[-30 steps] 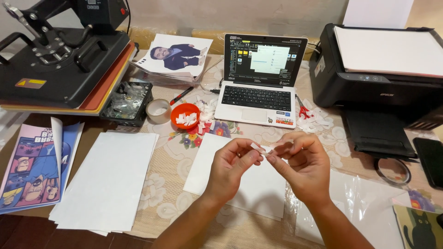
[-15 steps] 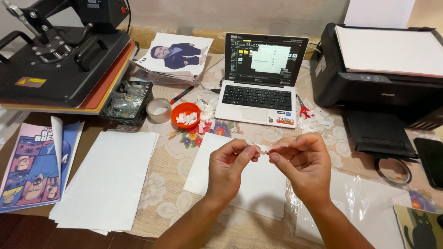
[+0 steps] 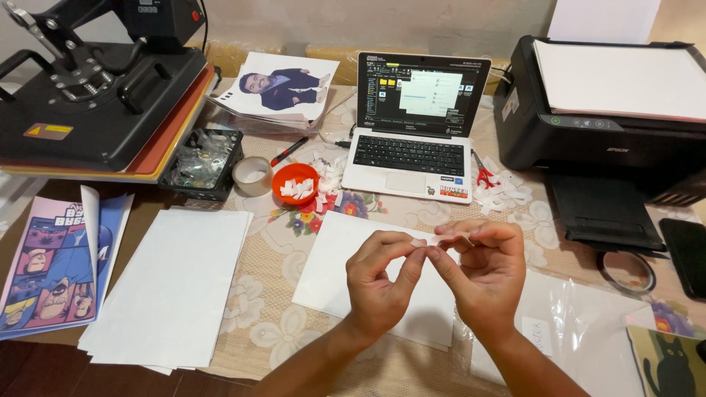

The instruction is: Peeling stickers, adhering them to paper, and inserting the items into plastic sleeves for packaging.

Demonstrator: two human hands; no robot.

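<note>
A head-worn camera looks down at 2 bare hands raised together over a table covered in a floral cloth. The left hand (image 3: pixel 379 283) and the right hand (image 3: pixel 482 276) meet at their fingertips, both pinched on a small pale strip of tape (image 3: pixel 445 239) that spans between them. The strip is held above the table, over the far right corner of a white sheet of paper (image 3: pixel 346 265) lying flat just beyond the wrists.

To the left of that sheet lies a stack of white paper (image 3: pixel 173 287), and at the far left edge colourful comic prints (image 3: pixel 48 268). Near the right, a clear plastic sleeve (image 3: pixel 581 331) rests under the right forearm.

Farther back, a small orange bowl (image 3: pixel 296 184) holds white scraps, with a roll of clear tape (image 3: pixel 253 176) just to its left and a black tray (image 3: pixel 202 162) beside that. An open white laptop (image 3: pixel 415 132) sits at the far centre, its screen lit. A black heat press (image 3: pixel 95 95) fills the far left, and a black printer (image 3: pixel 610 125) loaded with white paper fills the far right. A printed portrait photo (image 3: pixel 279 92) lies between the heat press and the laptop.
</note>
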